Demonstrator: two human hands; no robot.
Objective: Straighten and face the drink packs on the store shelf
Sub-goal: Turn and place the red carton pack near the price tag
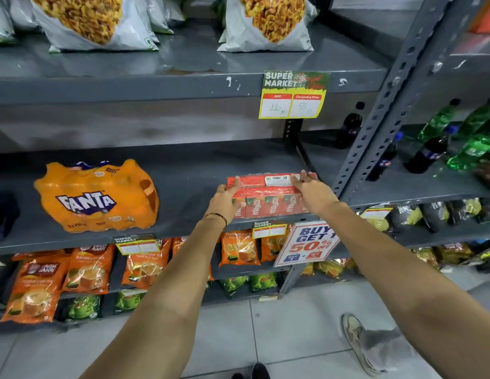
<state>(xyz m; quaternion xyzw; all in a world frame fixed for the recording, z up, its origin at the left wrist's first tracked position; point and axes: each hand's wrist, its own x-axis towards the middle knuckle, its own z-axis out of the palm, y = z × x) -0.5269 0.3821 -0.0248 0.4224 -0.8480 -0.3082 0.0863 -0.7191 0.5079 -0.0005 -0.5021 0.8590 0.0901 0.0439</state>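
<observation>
A red, shrink-wrapped multipack of Maaza juice cartons (268, 196) sits at the front edge of the grey metal middle shelf (183, 170), just above the white "Buy 1 Get 1 50% off" sign (306, 243) — the landmark here. The left hand (226, 198) clasps the pack's left end, fingers curled over its top edge; the right hand (312, 191) presses on the right end, fingertips on the white label on top. Both hands are closed on the pack. Well to the left of the sign, on the same shelf, stands an orange plastic-wrapped Fanta bottle pack (97, 195), turned slightly askew — apart from the red pack.
</observation>
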